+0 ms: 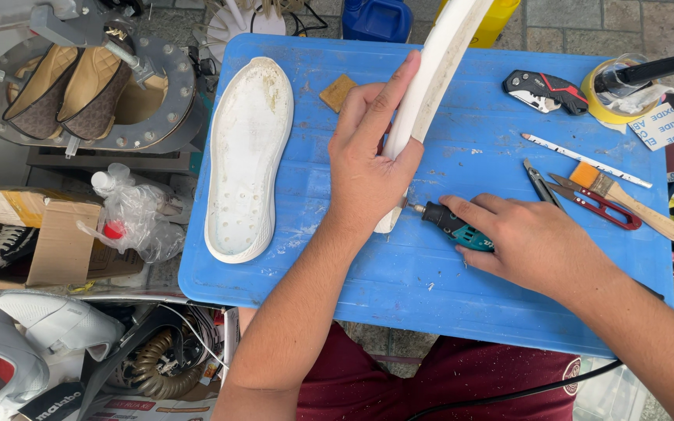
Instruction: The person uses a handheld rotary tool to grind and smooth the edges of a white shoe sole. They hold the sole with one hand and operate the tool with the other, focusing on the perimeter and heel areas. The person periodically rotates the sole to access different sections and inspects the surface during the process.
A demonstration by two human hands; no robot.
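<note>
White rubber shoe sole stands on edge on blue plastic table | left hand clasps it | right hand grips teal-black rotary tool, tip at sole's lower end

Bright, even daylight fills the head-camera view, with no single strong light source apparent. Shadows are soft and short: a faint one lies under the left hand and another beneath the right hand on the blue table. The white shoe sole lying flat is close to overexposed, its texture partly washed out. Focus is sharp across the middle; straight edges bow slightly toward the corners from the wide lens.
</note>
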